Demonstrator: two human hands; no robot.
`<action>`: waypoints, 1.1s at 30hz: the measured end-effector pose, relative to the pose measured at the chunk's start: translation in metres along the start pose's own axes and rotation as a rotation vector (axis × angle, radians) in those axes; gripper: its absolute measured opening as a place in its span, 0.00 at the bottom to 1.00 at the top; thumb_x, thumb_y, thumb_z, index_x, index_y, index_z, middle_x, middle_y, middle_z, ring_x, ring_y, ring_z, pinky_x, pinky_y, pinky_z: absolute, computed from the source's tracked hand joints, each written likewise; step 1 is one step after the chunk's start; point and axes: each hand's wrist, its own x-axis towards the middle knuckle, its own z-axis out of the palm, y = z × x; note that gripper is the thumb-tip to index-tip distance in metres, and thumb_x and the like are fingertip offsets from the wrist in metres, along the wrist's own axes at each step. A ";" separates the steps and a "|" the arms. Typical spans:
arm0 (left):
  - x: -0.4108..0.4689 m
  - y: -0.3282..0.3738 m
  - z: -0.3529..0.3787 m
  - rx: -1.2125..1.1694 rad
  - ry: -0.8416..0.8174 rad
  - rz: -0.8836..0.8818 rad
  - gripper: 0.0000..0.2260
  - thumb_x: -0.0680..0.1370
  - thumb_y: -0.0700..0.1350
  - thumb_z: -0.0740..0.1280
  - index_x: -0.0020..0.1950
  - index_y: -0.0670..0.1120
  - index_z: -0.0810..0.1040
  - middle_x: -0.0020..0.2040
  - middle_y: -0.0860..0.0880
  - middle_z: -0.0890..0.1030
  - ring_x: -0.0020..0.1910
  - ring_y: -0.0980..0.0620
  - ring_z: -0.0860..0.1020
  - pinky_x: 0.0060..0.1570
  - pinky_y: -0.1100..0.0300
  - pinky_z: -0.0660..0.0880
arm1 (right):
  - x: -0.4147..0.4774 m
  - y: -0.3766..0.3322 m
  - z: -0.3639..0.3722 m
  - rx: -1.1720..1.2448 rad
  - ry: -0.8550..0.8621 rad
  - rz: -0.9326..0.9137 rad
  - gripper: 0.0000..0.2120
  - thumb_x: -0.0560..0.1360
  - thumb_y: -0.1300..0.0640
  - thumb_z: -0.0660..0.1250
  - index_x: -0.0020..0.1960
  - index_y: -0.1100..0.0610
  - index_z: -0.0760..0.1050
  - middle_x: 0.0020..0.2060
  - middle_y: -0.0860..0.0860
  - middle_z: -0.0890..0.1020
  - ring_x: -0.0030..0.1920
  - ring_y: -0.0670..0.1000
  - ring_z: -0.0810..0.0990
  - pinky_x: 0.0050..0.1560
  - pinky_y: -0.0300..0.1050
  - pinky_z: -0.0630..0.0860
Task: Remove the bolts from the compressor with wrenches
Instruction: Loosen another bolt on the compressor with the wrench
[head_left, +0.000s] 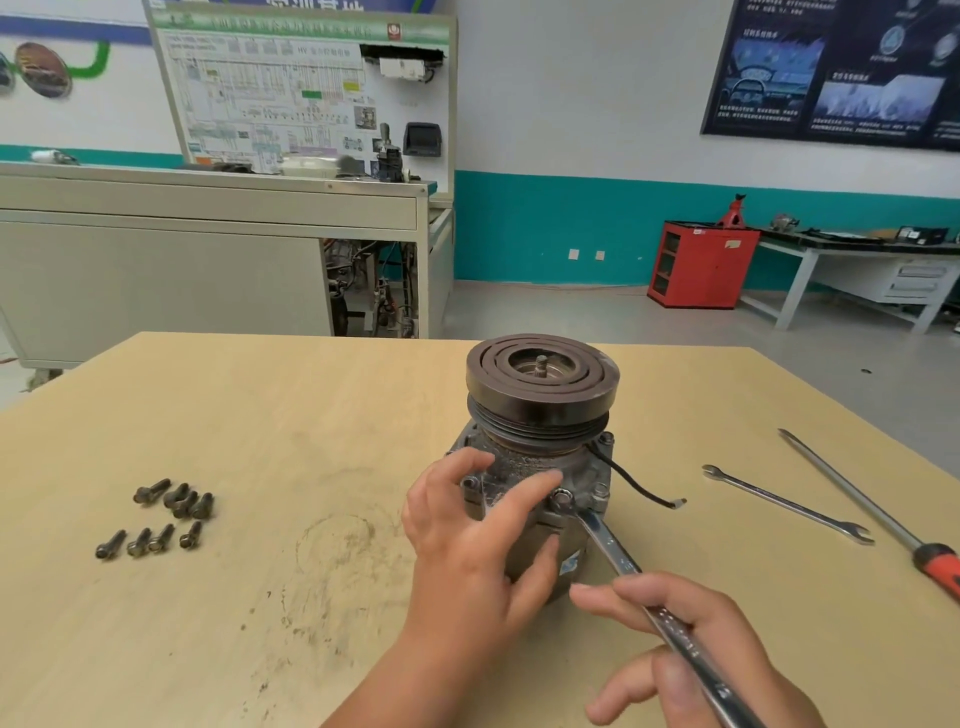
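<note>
The compressor stands upright on the wooden table, its dark pulley on top. My left hand wraps round its grey body, fingers curled against the housing. My right hand grips the handle of a silver wrench, whose ring end sits on a bolt at the front flange. Two more bolts show on the right side of the flange. Several removed bolts lie in a loose group at the left of the table.
A second open-ended wrench and a long screwdriver with a red handle lie to the right. A black cable trails from the compressor. Behind the table stand a grey training bench and a red cabinet.
</note>
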 end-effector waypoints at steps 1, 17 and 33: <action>0.000 -0.001 0.000 -0.016 0.003 0.011 0.14 0.70 0.54 0.63 0.56 0.60 0.75 0.58 0.49 0.64 0.58 0.49 0.64 0.59 0.51 0.60 | 0.002 0.003 -0.003 0.074 -0.035 -0.015 0.17 0.50 0.25 0.66 0.34 0.31 0.75 0.38 0.42 0.85 0.23 0.50 0.80 0.26 0.31 0.72; -0.001 -0.007 0.001 -0.175 -0.055 -0.007 0.21 0.70 0.53 0.65 0.63 0.62 0.68 0.59 0.55 0.62 0.58 0.49 0.65 0.57 0.42 0.70 | 0.079 0.034 -0.048 0.826 0.169 0.019 0.13 0.69 0.54 0.59 0.33 0.55 0.80 0.23 0.51 0.74 0.23 0.47 0.71 0.24 0.30 0.67; -0.003 -0.012 0.003 -0.172 -0.076 0.021 0.17 0.74 0.52 0.64 0.63 0.58 0.70 0.55 0.55 0.65 0.55 0.55 0.64 0.53 0.47 0.71 | 0.009 0.017 -0.001 -0.052 -0.081 -0.086 0.38 0.52 0.18 0.58 0.53 0.39 0.73 0.46 0.32 0.82 0.50 0.37 0.81 0.37 0.33 0.77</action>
